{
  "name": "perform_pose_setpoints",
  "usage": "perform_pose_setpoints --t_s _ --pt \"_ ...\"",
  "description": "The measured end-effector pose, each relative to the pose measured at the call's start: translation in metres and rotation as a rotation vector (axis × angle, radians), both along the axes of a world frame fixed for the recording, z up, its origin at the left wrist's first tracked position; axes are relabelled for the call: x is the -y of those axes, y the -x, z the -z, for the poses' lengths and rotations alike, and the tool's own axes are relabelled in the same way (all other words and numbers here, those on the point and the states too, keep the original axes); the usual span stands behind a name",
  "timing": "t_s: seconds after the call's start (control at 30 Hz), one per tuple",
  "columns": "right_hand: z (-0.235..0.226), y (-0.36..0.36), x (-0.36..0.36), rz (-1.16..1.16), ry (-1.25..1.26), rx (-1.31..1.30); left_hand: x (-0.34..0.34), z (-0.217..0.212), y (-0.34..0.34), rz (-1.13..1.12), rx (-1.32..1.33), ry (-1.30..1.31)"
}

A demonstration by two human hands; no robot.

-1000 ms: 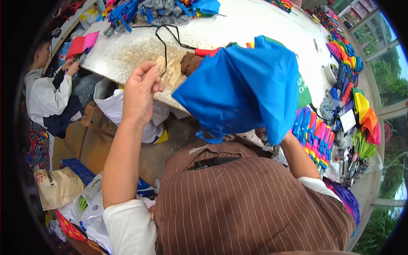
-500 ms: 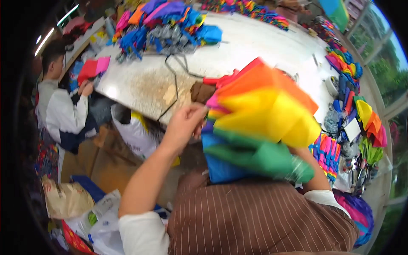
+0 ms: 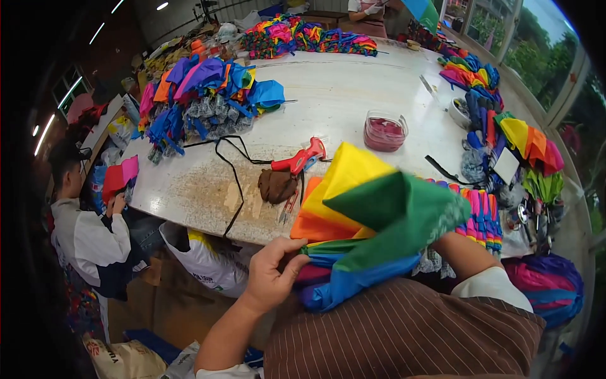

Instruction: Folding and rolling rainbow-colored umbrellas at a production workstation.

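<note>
A rainbow-coloured umbrella (image 3: 379, 221) is in front of my apron, its loose panels in yellow, orange, green, blue and purple. My left hand (image 3: 274, 271) is closed on the left end of the umbrella, thumb and fingers pinching the gathered fabric. The green panel is blurred by motion. My right forearm (image 3: 464, 252) reaches in behind that panel, which hides the right hand and its fingers. On the table just past the umbrella lie a red glue gun (image 3: 306, 158) with a black cord and a brown cloth bundle (image 3: 276, 186).
Colourful umbrellas (image 3: 208, 95) are heaped on the white table (image 3: 341, 82). A clear tub (image 3: 385, 131) with dark red contents stands beyond my hands. Folded rainbow umbrellas (image 3: 483, 218) lie to the right. A co-worker (image 3: 91, 221) handles red and pink fabric at left.
The view has tilted up, showing more of the table. The umbrella's panels have swung; the green one now lies over the yellow and orange. My left hand still pinches the left end.
</note>
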State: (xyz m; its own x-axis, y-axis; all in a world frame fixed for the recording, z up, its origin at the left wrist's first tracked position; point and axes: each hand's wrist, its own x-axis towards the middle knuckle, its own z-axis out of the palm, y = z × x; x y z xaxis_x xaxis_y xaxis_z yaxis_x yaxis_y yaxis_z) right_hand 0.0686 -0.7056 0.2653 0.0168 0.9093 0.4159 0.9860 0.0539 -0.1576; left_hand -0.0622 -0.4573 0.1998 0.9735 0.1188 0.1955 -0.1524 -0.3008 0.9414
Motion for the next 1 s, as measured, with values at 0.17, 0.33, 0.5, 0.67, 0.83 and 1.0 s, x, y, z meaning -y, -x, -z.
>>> perform_pose_setpoints --t_s 0.17,0.33,0.5,0.67,0.83,1.0 --pt "0.052 0.013 -0.022 0.186 0.218 -0.222 -0.002 -0.016 -0.015 0.224 0.415 -0.359" --pt "0.102 0.013 0.005 0.318 0.464 -0.417 -0.006 -0.033 -0.021 0.422 0.513 -0.444" --pt "0.129 -0.028 0.008 0.443 0.629 -0.487 -0.030 -0.046 -0.032 0.302 0.507 -0.634" --pt "0.136 -0.061 -0.001 0.630 0.726 -0.581 -0.016 -0.058 -0.011 0.456 0.395 0.484" --pt "0.114 -0.041 -0.051 0.298 -0.329 0.372 -0.027 0.049 -0.027 -0.043 0.001 0.947" --pt "0.152 0.010 -0.095 -0.126 0.045 -1.119 -0.071 0.091 -0.030 -0.030 0.184 0.447"
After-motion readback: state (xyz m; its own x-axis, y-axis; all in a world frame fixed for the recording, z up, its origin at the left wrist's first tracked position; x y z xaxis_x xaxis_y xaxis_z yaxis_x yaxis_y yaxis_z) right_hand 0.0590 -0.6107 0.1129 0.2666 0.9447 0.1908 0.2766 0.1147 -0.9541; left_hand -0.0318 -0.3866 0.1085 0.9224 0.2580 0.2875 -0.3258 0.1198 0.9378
